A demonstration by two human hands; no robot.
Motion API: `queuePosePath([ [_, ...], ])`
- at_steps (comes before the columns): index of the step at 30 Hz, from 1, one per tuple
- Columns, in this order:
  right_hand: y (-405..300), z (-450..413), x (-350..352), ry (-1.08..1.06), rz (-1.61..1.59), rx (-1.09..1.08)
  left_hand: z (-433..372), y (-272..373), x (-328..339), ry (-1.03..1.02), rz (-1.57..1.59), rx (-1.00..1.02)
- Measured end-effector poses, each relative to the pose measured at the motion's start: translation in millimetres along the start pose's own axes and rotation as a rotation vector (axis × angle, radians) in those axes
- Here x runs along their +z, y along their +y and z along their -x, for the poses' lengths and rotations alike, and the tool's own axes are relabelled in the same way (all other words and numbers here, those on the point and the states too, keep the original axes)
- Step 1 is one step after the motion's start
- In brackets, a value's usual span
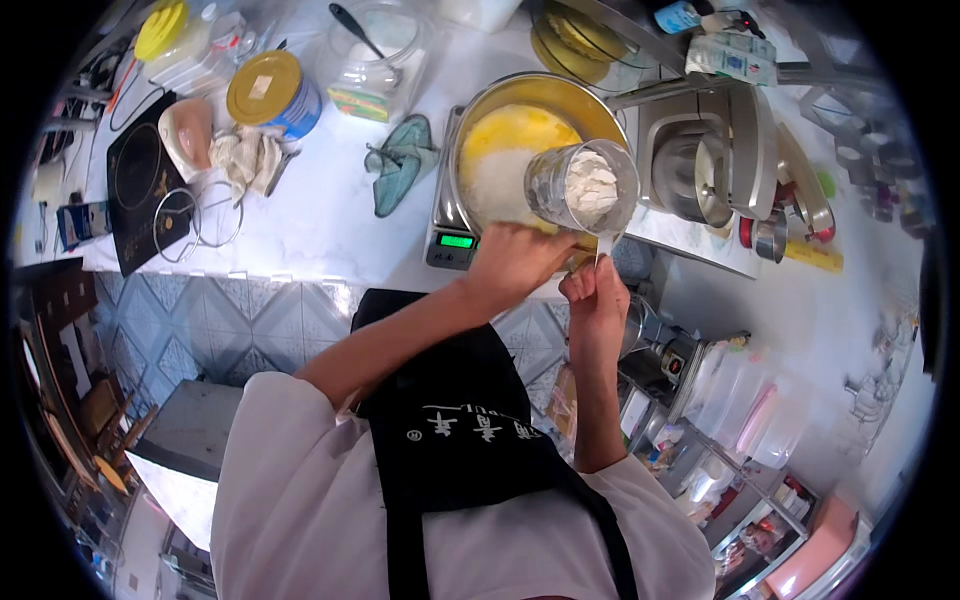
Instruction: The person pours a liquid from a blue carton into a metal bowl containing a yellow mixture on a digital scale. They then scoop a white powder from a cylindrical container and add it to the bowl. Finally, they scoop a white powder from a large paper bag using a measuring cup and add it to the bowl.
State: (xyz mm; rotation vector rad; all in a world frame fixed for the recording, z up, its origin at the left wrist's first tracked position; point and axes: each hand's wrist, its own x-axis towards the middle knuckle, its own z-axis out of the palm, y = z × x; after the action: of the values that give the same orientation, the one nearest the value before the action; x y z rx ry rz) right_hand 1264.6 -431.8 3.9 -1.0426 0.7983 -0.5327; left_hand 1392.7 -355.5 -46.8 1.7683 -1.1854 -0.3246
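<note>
A large metal bowl [491,86] stands on a digital kitchen scale [444,225] with a lit display. Inside the bowl lie pale powder and yellow liquid. Over the bowl's near right part, a clear measuring cup [551,180] holds clumpy white flour [591,184], its open mouth towards me. My right hand [598,292] grips the cup's handle near the bowl's near rim. My left hand [517,259] is at the near rim, under the cup; its fingers are partly hidden, so whether it grips the cup or the bowl is unclear.
A stand mixer [697,150] stands to the right. Left of the scale lie a green mesh cloth [405,161], a plastic tub [367,82] with a black-handled utensil, a lidded can [266,94] and an induction cooktop [142,180]. Glass bowls [577,41] stand behind the metal bowl.
</note>
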Motion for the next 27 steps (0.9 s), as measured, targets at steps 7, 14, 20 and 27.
queuePosePath([
  [7,-6.3,5.1,6.4,-0.059,0.044,-0.037,8.9,-8.0,20.5,0.176,-0.005,0.130],
  [14,-7.0,5.8,7.7,-0.014,0.029,-0.001,6.8,-9.4,16.2,0.182,-0.051,0.116],
  [20,-1.1,5.9,4.9,-0.034,0.046,-0.006,11.1,-17.5,13.9,0.043,-0.068,0.081],
  [27,2.9,4.4,11.0,-0.010,0.026,0.028,10.6,-20.3,10.9,0.164,-0.016,0.108],
])
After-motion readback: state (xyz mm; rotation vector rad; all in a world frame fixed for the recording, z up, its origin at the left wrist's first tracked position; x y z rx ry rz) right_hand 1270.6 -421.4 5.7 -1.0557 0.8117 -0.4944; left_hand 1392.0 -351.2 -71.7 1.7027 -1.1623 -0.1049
